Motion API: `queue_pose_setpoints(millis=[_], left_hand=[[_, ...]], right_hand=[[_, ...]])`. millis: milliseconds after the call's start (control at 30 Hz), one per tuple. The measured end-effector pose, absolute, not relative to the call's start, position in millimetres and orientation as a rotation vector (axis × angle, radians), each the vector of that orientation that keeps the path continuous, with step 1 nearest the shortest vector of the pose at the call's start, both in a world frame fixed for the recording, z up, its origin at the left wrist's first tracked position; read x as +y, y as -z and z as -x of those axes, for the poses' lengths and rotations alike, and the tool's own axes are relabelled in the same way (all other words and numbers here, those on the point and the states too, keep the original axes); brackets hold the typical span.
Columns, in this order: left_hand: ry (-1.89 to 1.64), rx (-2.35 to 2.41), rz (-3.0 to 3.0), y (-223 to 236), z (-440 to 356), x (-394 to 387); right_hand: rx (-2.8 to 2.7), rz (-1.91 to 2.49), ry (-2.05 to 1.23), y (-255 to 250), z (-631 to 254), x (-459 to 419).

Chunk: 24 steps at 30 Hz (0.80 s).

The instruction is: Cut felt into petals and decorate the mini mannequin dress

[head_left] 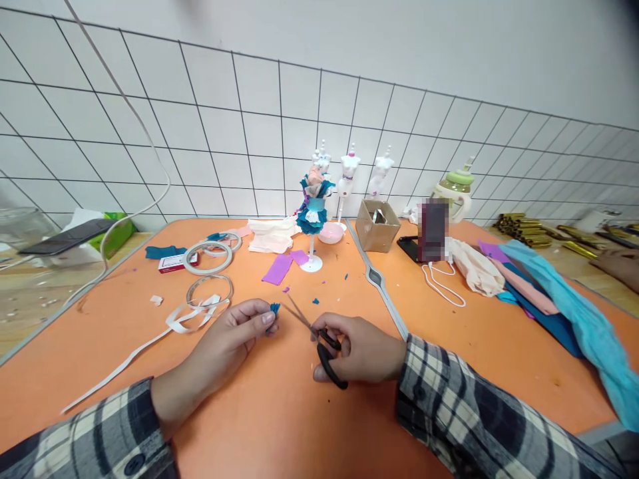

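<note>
Between the thumb and fingers of my left hand (pixel 247 326) is a small gathered piece of dark teal crepe paper (pixel 274 310). My right hand (pixel 357 349) holds black-handled scissors (pixel 327 352), fingers through the loops. Their blades are parted and point at the teal piece, a little apart from it. Beyond my hands stands a small mannequin (pixel 313 246) on a white base, dressed in teal and peach crepe paper. Purple paper pieces (pixel 277 269) and tiny scraps lie near its base.
Tape rolls (pixel 208 257), a white strip (pixel 124 364) and a red-white box (pixel 172 263) lie left. At the back are bare mannequins (pixel 349 169), a pink bowl (pixel 331 232) and a cardboard box (pixel 377 229). A propped phone (pixel 433 229), bottle (pixel 455 189) and crepe paper strips (pixel 574 299) are right.
</note>
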<state>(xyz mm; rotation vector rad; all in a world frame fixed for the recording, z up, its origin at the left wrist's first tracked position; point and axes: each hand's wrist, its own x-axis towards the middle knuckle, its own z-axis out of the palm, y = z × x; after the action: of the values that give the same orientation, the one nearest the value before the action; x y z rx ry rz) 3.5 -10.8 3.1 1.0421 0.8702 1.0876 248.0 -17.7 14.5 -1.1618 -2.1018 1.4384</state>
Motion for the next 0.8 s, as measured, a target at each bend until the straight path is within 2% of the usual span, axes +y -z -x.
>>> queue_pose_setpoints(millis=[200, 800], left_hand=[[-1.054, 0.889, -1.036, -0.1, -1.1, -10.0], [-0.963, 1.088, -1.383, -5.3, -3.4, -10.5]], right_hand=[[-2.144, 1.126, -1.306, -14.7, -242.5, -24.1], [-2.163, 1.008, -1.267, -10.1, -243.1, -22.6]])
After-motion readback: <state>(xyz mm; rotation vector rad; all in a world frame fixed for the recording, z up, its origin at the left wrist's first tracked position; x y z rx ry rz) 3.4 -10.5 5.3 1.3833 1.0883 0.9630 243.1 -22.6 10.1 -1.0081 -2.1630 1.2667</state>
